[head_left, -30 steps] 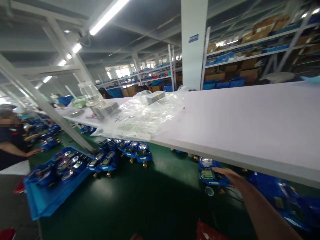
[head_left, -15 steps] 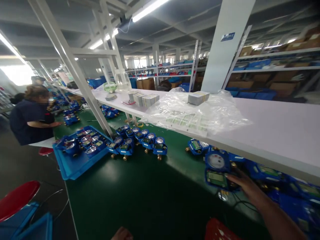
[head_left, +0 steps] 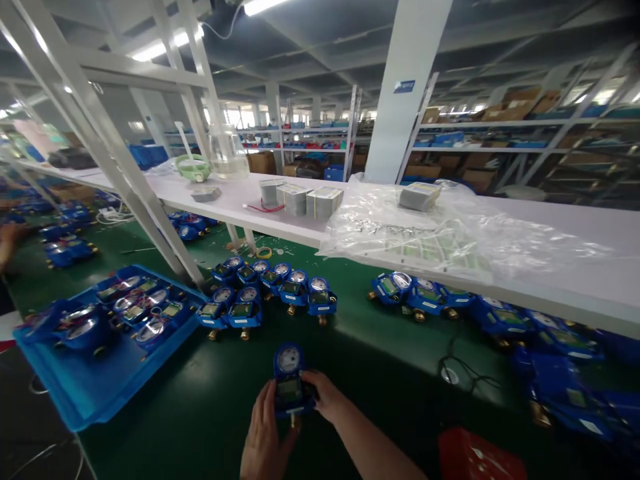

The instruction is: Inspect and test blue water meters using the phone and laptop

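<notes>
A blue water meter (head_left: pixel 289 380) with a round dial, a small display and a brass fitting is held over the green bench, low in the middle of the view. My left hand (head_left: pixel 265 427) grips its left side, fingers along the casing and thumb near the brass end. From the right, my right hand (head_left: pixel 320 392) has its fingers closed on the casing beside the display. Several like meters (head_left: pixel 295 287) stand in a group behind, and another row of meters (head_left: pixel 425 297) runs along beneath the shelf to the right.
At left, a blue tray (head_left: pixel 95 393) holds several meters with wires. A white shelf (head_left: pixel 500 280) spans the bench, bearing plastic sheeting (head_left: pixel 400 230) and banded grey stacks (head_left: pixel 325 202). A black cable (head_left: pixel 467 377) and a red object (head_left: pixel 480 457) lie at right. Another person's hand (head_left: pixel 13 237) shows far left.
My right hand has brought a meter from the right-hand row to the bench's middle. My left hand has come up and taken hold of it too. The view has turned right.
</notes>
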Motion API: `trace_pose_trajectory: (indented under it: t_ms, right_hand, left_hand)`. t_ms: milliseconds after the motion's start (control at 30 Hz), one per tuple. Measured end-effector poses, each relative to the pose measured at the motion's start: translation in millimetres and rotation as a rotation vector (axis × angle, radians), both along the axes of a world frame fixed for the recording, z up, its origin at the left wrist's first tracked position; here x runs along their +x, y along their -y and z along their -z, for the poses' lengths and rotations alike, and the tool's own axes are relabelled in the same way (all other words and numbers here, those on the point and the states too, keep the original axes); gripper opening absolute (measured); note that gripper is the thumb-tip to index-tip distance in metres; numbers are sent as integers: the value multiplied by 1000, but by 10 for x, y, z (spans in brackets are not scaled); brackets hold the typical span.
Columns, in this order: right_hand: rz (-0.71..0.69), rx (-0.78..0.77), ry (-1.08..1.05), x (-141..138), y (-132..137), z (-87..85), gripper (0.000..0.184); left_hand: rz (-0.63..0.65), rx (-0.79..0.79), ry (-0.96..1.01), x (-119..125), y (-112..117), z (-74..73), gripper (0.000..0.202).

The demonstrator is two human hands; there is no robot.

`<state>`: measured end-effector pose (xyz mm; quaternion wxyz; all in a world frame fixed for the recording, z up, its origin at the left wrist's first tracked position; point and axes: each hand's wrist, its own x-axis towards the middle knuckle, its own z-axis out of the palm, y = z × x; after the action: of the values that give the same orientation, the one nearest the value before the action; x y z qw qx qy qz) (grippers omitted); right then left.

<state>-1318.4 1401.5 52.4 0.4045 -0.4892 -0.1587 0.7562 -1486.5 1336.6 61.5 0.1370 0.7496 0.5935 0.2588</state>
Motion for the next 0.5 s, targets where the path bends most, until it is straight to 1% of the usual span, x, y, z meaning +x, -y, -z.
trace_pose_trajectory:
  t_ms: [67, 133, 200, 267, 333, 367, 433, 500]
  right_hand:
    - [44, -28, 38, -166, -356, 0, 24]
    - [86, -54, 77, -250, -711, -49, 16]
    - [123, -74, 129, -257, -1029, -125, 12]
    - [157, -82, 191, -178, -1265, -205, 14]
    - [212, -82, 252, 20, -1385, -275, 21]
    - [260, -83, 282, 175, -1403, -304, 25]
    - [403, -89, 347, 596, -1379, -357, 31]
    - [571, -89, 421, 1111, -1322, -410, 32]
  left_hand:
    - [5, 84, -55, -49, -396, -35, 56]
    - [26, 113, -106, -95, -815, -62, 53]
    - [26, 124, -132, -119, -1225, -86, 54]
    - [35, 117, -162, -118, -1571, -116, 56]
    - [57, 106, -193, -107, -1805, -152, 59]
    - [62, 98, -200, -102, -1880, -169, 60]
    - [57, 75, -198, -95, -1966, -186, 61]
    - [24, 74, -181, -90, -2019, -178, 62]
